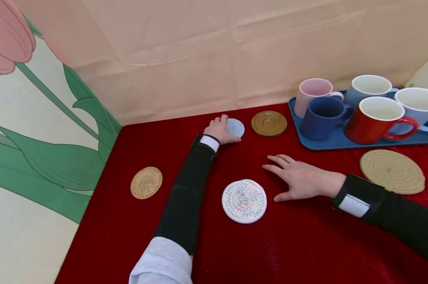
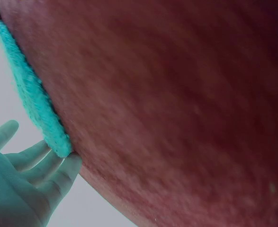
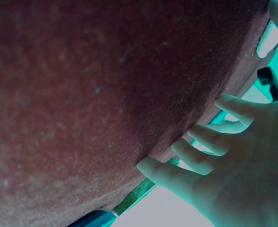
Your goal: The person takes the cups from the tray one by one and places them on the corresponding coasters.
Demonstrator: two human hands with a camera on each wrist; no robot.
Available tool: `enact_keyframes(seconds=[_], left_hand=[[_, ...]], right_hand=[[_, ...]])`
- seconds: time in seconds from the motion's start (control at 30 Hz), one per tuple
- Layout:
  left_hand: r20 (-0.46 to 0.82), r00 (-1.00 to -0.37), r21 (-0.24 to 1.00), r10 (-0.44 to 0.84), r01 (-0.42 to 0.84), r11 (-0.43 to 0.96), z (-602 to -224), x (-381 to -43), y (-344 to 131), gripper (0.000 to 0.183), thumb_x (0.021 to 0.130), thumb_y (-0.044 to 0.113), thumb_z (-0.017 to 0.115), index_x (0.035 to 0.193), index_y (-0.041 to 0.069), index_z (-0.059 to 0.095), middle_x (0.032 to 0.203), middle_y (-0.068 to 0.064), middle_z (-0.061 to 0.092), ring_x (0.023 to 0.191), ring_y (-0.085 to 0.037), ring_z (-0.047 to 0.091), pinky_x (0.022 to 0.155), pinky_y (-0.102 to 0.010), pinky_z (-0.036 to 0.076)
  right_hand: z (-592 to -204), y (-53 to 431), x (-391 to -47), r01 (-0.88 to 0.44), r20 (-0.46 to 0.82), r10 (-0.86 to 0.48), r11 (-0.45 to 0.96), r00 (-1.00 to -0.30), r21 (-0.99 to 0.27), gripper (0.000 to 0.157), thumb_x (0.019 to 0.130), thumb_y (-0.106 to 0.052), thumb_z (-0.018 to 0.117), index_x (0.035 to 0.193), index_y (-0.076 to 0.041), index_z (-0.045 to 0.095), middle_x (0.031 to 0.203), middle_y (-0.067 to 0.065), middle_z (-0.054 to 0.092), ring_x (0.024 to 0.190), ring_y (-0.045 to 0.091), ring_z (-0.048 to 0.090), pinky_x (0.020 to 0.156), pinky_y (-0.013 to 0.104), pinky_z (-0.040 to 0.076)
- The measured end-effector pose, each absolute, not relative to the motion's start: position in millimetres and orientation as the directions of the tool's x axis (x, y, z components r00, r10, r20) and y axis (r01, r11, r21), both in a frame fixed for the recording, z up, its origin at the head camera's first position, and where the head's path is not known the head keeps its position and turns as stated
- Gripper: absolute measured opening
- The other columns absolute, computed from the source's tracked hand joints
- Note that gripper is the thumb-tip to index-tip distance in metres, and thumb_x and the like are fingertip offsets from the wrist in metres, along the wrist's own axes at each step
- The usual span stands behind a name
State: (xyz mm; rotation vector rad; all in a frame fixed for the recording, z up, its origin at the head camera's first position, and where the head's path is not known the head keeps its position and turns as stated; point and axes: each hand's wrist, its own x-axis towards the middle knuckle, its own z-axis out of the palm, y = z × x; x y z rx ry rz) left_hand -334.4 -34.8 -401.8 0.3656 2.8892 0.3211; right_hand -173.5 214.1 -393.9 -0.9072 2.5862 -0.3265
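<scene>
My left hand (image 1: 222, 130) reaches to the back of the table and grips a light blue round coaster (image 1: 236, 128) by its edges. The left wrist view shows the coaster (image 2: 34, 97) between the thumb at one end and the fingertips (image 2: 68, 163) at the other. My right hand (image 1: 301, 177) is spread, palm down, low over the red cloth, holding nothing. Just left of its thumb lies a white round coaster (image 1: 244, 201) with zigzag stitching. In the right wrist view the fingers (image 3: 162, 172) are apart and slightly bent.
A brown wooden saucer (image 1: 269, 123) lies right of the blue coaster. At the back right, a blue tray (image 1: 327, 145) bears several mugs, among them a red mug (image 1: 370, 124). A woven straw coaster (image 1: 146, 182) lies left, a larger beige mat (image 1: 393, 171) right.
</scene>
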Motion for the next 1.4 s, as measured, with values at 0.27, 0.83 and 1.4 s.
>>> enact_keyframes(seconds=[0.27,0.83,1.4], left_hand=[[-0.191,-0.909,0.29,0.371,0.309,0.906,-404,-326,-67,0.102,0.083,0.058,0.077,0.158,0.014,0.024,0.162,-0.012,0.028,0.148,-0.027,0.029,0.108,-0.045,0.044],[-0.245,-0.874,0.348,0.419,0.324,0.88,-385,-274,-149,0.105,0.083,0.055,0.077,0.161,0.011,0.021,0.167,-0.017,0.019,0.153,-0.031,0.019,0.115,-0.051,0.036],[-0.218,-0.894,0.347,0.391,0.304,0.888,-388,-216,-219,0.103,0.084,0.048,0.08,0.16,0.005,0.024,0.164,-0.023,0.023,0.151,-0.039,0.023,0.116,-0.055,0.033]], right_hand=[[-395,210,-173,-0.55,-0.282,-0.638,0.766,-0.717,-0.332,0.095,0.082,-0.061,0.076,0.155,-0.01,0.043,0.162,0.025,0.028,0.145,0.052,0.025,0.107,0.068,0.035],[-394,212,-174,-0.533,-0.27,-0.618,0.78,-0.738,-0.327,0.095,0.08,-0.059,0.078,0.154,-0.01,0.043,0.161,0.025,0.029,0.145,0.051,0.025,0.106,0.069,0.036],[-398,213,-176,-0.544,-0.26,-0.623,0.776,-0.738,-0.32,0.096,0.08,-0.06,0.078,0.154,-0.009,0.044,0.161,0.026,0.03,0.144,0.051,0.026,0.104,0.07,0.037]])
